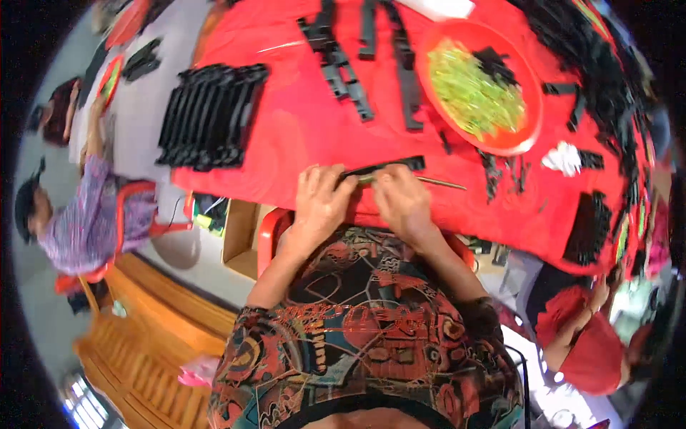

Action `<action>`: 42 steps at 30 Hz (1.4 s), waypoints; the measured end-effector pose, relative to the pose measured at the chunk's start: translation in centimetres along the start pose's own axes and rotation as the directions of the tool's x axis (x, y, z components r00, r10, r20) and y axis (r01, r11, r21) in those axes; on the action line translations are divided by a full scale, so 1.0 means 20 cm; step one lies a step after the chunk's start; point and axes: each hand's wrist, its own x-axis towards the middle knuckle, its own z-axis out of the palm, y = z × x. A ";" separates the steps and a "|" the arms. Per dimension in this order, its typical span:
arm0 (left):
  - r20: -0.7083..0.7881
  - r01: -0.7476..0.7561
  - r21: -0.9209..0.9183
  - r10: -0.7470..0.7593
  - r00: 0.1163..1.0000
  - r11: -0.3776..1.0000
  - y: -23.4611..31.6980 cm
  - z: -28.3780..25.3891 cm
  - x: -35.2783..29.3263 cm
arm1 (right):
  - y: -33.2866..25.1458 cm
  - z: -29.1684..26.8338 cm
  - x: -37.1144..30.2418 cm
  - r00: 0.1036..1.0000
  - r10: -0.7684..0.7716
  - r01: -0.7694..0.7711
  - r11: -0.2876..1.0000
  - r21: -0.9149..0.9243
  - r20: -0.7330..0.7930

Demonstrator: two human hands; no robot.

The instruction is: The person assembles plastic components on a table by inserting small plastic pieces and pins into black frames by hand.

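Observation:
Both hands meet at the near edge of the red-covered table (pixel 286 136). My left hand (pixel 319 199) is closed on the left end of a long black plastic strip (pixel 407 164). My right hand (pixel 404 201) has its fingers bent down on the same strip, near its middle. A thin brass-coloured rod (pixel 444 184) sticks out to the right from under the right fingers. Between the hands shows a short bit of yellow-green; its exact form is hidden by the fingers. Which fingers press the rod I cannot tell.
A red basin (pixel 534 136) holds yellow-green strips and some black pieces. Black parts lie stacked (pixel 211 118) at left, and loose black strips (pixel 343 82) lie beyond the hands. A crumpled white wad (pixel 563 159) is at right. People sit at far left (pixel 86 214) and lower right (pixel 582 343).

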 end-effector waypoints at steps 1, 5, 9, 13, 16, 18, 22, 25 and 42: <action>0.026 0.025 0.024 -0.026 0.999 0.999 0.01 -0.02 0.00 | 0.00 0.01 0.00 1.000 -0.013 0.013 0.999 -0.033 -0.007; 0.034 0.005 0.040 -0.007 0.999 0.999 0.02 -0.01 0.02 | 0.02 0.04 -0.02 0.999 -0.002 -0.001 0.997 -0.080 -0.040; 0.064 -0.019 0.041 0.016 0.998 0.999 0.02 0.00 0.02 | 0.01 0.07 -0.04 0.995 0.052 -0.058 0.996 -0.074 -0.081; 0.090 -0.029 0.033 0.026 0.996 0.999 0.02 0.01 0.03 | 0.02 0.10 -0.04 0.993 0.014 -0.027 0.994 -0.109 -0.117; 0.136 0.019 -0.022 -0.015 0.991 1.000 0.01 0.00 0.02 | 0.04 0.12 -0.03 0.996 -0.024 0.013 0.993 -0.116 -0.086; 0.131 -0.013 -0.030 0.017 0.991 0.999 -0.06 0.01 0.00 | 0.02 0.14 -0.03 0.997 -0.020 0.008 0.990 -0.144 -0.078; 0.212 0.009 -0.023 -0.003 0.977 1.000 -0.03 -0.01 0.03 | 0.02 0.17 -0.03 0.992 0.008 -0.027 0.988 -0.154 -0.123; 0.294 0.052 -0.050 -0.035 0.955 0.997 -0.04 -0.04 0.06 | 0.02 0.19 -0.03 0.993 0.028 -0.044 0.990 -0.137 -0.115; 0.376 -0.003 0.026 -0.007 0.927 1.000 -0.05 -0.08 0.09 | -0.06 0.15 0.00 0.995 0.086 -0.079 0.987 -0.137 0.048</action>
